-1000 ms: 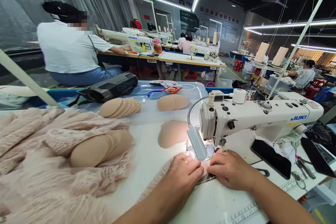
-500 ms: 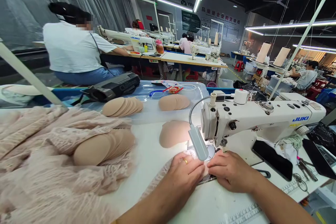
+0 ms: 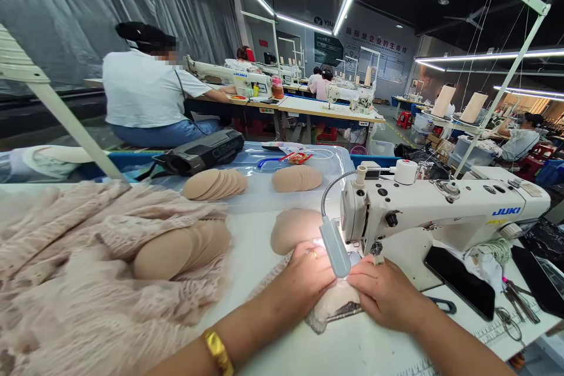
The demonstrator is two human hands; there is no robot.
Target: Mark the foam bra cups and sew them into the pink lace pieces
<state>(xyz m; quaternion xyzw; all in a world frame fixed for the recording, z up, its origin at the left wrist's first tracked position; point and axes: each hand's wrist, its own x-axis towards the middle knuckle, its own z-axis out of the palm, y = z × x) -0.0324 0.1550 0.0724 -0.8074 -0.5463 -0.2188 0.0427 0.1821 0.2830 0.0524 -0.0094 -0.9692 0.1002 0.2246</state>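
Note:
At the needle end of a white JUKI sewing machine (image 3: 436, 194), both hands are on a pale beige lace-edged fabric piece (image 3: 335, 301). My left hand (image 3: 308, 273), with a ring, has its fingers bent together on the fabric's left side. Across from it, my right hand (image 3: 381, 288) pinches the fabric's right edge. A grey gooseneck lamp (image 3: 335, 247) hangs over the fingertips and hides the needle and part of the cloth. Just behind my left hand lies a beige oval pad (image 3: 293, 229).
Heaped beige lace (image 3: 79, 299) covers the table's left, with a stack of oval pads (image 3: 161, 252) on it. Further pads (image 3: 215, 183) rest on a clear plastic lid (image 3: 339, 158). At right are a phone (image 3: 460, 282) and scissors (image 3: 520, 299). A co-worker (image 3: 145, 88) sits ahead.
The beige fabric now shows bunched between my wrists, nearer to me. My left hand has shifted slightly up and left, and the camera view has tilted a little.

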